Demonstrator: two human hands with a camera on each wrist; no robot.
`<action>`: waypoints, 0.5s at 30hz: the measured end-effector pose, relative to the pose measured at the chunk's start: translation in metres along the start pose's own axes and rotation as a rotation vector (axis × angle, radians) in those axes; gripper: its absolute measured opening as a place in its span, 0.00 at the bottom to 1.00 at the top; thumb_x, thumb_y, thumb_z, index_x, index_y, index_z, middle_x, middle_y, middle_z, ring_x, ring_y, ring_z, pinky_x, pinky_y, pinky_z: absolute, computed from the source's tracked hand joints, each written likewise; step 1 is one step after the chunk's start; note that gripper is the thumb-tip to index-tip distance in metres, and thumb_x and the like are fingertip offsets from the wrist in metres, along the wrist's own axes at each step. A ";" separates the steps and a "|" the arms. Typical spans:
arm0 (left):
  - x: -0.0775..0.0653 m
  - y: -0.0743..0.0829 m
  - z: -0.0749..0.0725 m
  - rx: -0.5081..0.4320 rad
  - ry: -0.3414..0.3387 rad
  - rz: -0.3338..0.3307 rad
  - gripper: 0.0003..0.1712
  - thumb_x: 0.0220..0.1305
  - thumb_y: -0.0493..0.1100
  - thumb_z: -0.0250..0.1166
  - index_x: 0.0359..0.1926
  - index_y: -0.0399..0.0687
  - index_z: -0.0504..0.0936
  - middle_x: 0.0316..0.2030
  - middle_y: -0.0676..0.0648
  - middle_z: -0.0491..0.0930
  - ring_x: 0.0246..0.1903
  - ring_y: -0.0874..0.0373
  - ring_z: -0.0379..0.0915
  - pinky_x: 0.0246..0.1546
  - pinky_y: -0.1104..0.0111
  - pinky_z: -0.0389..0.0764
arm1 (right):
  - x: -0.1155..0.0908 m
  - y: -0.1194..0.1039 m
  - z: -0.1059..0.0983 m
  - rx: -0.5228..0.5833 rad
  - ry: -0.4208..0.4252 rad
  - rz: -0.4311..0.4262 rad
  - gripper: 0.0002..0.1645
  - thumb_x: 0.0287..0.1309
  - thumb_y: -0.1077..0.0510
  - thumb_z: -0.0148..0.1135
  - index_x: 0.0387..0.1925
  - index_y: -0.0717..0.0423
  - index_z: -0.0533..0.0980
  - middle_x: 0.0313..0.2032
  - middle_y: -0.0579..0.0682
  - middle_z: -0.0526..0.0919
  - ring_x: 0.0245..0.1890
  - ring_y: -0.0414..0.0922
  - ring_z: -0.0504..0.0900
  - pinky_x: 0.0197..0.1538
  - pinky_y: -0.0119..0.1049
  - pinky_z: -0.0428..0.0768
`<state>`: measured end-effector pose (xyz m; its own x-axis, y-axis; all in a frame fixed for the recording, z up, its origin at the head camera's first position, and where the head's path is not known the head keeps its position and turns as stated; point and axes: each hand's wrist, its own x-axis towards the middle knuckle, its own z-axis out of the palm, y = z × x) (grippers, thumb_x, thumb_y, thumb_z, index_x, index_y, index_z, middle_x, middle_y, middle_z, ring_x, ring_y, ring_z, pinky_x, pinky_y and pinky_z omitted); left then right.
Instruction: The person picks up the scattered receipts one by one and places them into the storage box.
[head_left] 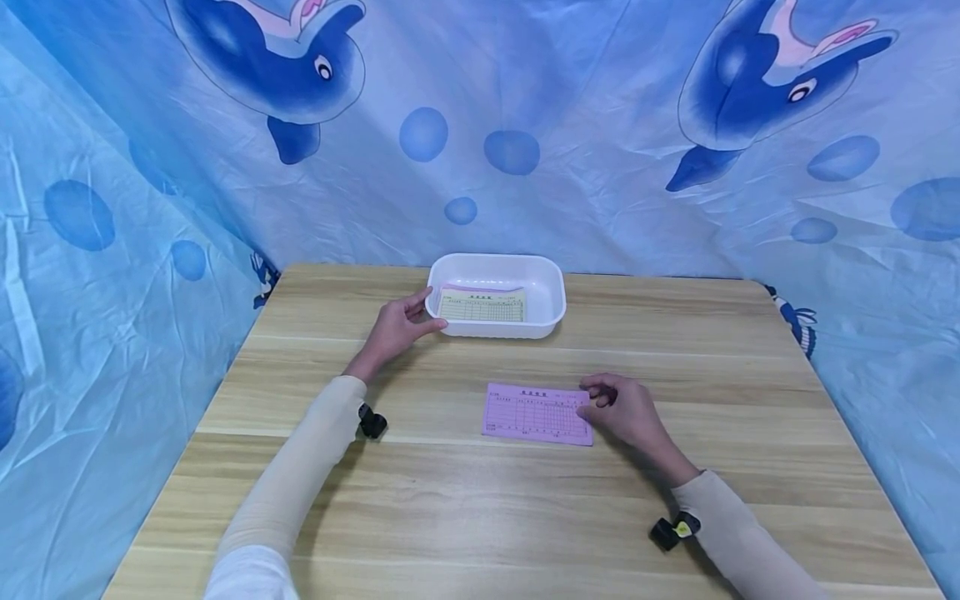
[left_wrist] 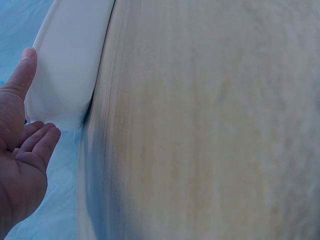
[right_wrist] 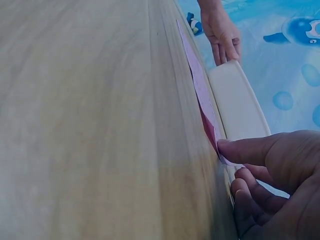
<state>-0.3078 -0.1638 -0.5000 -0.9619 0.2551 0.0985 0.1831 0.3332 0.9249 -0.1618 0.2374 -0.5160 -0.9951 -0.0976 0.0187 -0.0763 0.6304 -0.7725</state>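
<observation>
A purple printed form slip (head_left: 536, 414) lies in front of the tray on the wooden table. My right hand (head_left: 622, 408) pinches its right edge between thumb and fingers, and in the right wrist view that end of the slip (right_wrist: 205, 102) is bent slightly off the tabletop. Farther back stands a white plastic tray (head_left: 551, 312). Its left end is held by my left hand (head_left: 397, 323), thumb at the front rim and fingers at the end wall. Inside the tray lies a pale green form slip (head_left: 482, 307), with a pink edge showing behind it.
The wooden table (head_left: 465, 517) ends at the back against a blue curtain (head_left: 600, 225) printed with dolphins and bubbles. More blue cloth hangs at the left and right sides. A small black device is strapped to each wrist.
</observation>
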 end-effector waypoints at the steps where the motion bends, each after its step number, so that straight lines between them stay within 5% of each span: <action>1: 0.000 0.000 0.000 -0.002 0.000 0.001 0.49 0.57 0.50 0.79 0.75 0.42 0.66 0.72 0.40 0.67 0.68 0.45 0.70 0.61 0.64 0.81 | 0.000 0.000 0.000 0.001 0.000 0.000 0.23 0.49 0.67 0.78 0.49 0.61 0.84 0.35 0.51 0.85 0.32 0.43 0.80 0.31 0.26 0.80; 15: 0.003 0.001 0.000 -0.002 -0.015 -0.028 0.46 0.61 0.43 0.77 0.75 0.39 0.64 0.73 0.38 0.64 0.69 0.42 0.68 0.65 0.59 0.78 | 0.001 0.000 -0.003 0.027 0.042 -0.019 0.13 0.54 0.65 0.76 0.43 0.61 0.86 0.32 0.51 0.87 0.31 0.40 0.83 0.33 0.25 0.83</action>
<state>-0.3100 -0.1625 -0.4987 -0.9634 0.2597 0.0670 0.1558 0.3385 0.9280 -0.1630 0.2399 -0.5143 -0.9953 -0.0767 0.0596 -0.0940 0.6076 -0.7887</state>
